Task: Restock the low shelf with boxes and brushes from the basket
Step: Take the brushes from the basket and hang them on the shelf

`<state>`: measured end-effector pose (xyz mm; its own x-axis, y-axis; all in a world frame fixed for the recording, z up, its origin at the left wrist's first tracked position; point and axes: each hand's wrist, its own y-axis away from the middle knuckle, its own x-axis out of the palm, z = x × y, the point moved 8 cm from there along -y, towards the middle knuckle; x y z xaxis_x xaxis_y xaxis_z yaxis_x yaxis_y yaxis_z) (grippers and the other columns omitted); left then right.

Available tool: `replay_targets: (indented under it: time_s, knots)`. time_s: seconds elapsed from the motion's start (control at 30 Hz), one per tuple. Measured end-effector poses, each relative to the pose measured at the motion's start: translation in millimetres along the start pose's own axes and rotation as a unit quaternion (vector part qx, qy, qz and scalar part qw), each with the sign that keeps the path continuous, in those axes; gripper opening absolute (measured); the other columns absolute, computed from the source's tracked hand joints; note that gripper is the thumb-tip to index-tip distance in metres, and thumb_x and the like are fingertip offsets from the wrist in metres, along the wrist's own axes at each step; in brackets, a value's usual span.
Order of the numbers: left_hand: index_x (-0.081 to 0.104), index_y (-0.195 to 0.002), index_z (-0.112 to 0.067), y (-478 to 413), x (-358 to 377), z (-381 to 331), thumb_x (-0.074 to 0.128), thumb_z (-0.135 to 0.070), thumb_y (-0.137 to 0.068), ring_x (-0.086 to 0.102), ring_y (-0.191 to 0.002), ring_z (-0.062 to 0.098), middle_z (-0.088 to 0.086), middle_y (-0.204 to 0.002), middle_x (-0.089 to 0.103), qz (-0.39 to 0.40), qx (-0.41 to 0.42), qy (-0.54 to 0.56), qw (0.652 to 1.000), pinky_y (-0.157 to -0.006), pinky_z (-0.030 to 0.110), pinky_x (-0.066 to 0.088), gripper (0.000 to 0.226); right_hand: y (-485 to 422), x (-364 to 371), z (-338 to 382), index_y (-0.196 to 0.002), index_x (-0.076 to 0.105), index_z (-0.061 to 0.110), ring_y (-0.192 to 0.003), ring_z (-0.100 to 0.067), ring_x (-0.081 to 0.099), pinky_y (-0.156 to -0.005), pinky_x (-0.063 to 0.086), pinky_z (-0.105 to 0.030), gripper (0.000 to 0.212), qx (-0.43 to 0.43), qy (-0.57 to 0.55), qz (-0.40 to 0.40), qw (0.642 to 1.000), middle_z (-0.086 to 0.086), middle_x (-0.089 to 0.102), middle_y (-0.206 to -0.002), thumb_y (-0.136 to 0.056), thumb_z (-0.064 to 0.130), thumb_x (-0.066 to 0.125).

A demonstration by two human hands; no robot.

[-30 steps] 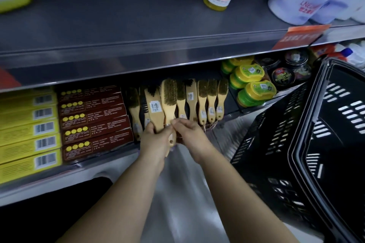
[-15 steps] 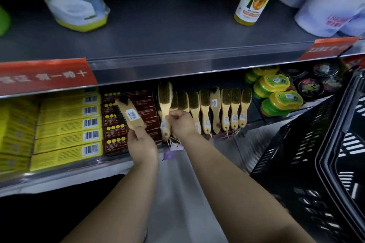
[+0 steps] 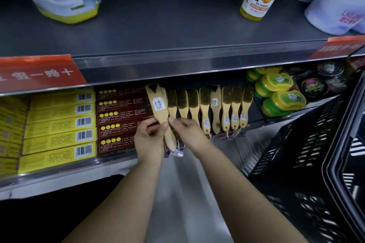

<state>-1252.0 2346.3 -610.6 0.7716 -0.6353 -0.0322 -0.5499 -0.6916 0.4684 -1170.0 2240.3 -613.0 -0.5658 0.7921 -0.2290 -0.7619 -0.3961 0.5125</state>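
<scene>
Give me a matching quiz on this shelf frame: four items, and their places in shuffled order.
Items:
1. yellow boxes
2. dark red boxes
3. green-and-yellow tubs
4. black basket

Places:
A. low shelf, right of the brush row
B. far left of the low shelf
C. in front of the shelves, at the right
D. low shelf, between the yellow boxes and the brushes

Pairs: 1-B, 2-D, 3-A, 4-C

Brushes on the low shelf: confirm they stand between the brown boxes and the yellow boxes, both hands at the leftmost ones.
Not quite. The head view shows the brushes between the brown boxes and the green-and-yellow tins; the yellow boxes lie beyond the brown ones. Both hands, left hand and right hand, are at the leftmost brushes.
</scene>
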Motion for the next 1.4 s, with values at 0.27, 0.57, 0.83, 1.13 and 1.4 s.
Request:
replay_targets:
  time_s: [0.27,0.57,0.83,1.13,1.4]
  knots:
    - [0.064,-0.098,-0.017,-2,18,6,0.06,-0.007,-0.089,0.068,-0.087,0.023,0.01,-0.099,0.069,0.055,0.008,-0.037,0.998,-0.083,0.038,0.055,0.014,15,-19,-16,-0.113,0.061,0.002,-0.084,-0.027,0.063,-0.084,0.052,-0.041,0.023,0.006,-0.036,-0.017,0.999,-0.013,0.067,-0.099,-0.09,0.006,0.059]
    - [0.065,-0.101,-0.008,0,6,2,0.058,-0.005,-0.088,0.061,-0.09,0.014,0.003,-0.1,0.066,-0.012,0.044,-0.128,0.991,-0.078,0.02,0.041,0.015,-26,-4,-33,-0.118,0.058,0.004,-0.1,-0.029,0.06,-0.085,0.048,-0.036,0.028,0.07,0.081,-0.109,0.988,-0.012,0.064,-0.108,-0.091,0.013,0.056]
    - [0.064,-0.104,-0.004,4,5,0,0.055,0.001,-0.088,0.057,-0.091,0.011,0.004,-0.101,0.065,-0.002,0.048,-0.134,0.99,-0.079,0.017,0.039,0.019,-25,0,-33,-0.129,0.05,0.014,-0.098,-0.026,0.057,-0.077,0.038,-0.026,0.037,0.068,0.164,-0.118,0.977,-0.011,0.062,-0.111,-0.092,0.01,0.047]
    - [0.063,-0.098,-0.017,37,35,-38,0.049,-0.001,-0.089,0.055,-0.075,0.0,0.0,-0.101,0.064,0.119,0.101,-0.19,0.969,-0.056,0.018,0.05,0.023,24,-49,20,-0.108,0.062,0.012,-0.083,-0.019,0.059,-0.068,0.051,-0.026,0.022,-0.015,0.187,-0.104,0.977,-0.006,0.061,-0.096,-0.09,0.003,0.052]
    - [0.064,-0.105,-0.015,137,130,-101,0.054,-0.013,-0.091,0.059,-0.083,0.013,-0.002,-0.095,0.064,0.353,0.292,-0.31,0.833,-0.062,0.005,0.038,0.017,152,-192,78,-0.085,0.063,0.016,-0.071,-0.012,0.059,-0.072,0.049,-0.024,0.017,-0.148,0.177,-0.193,0.954,0.005,0.062,-0.072,-0.083,0.0,0.059]
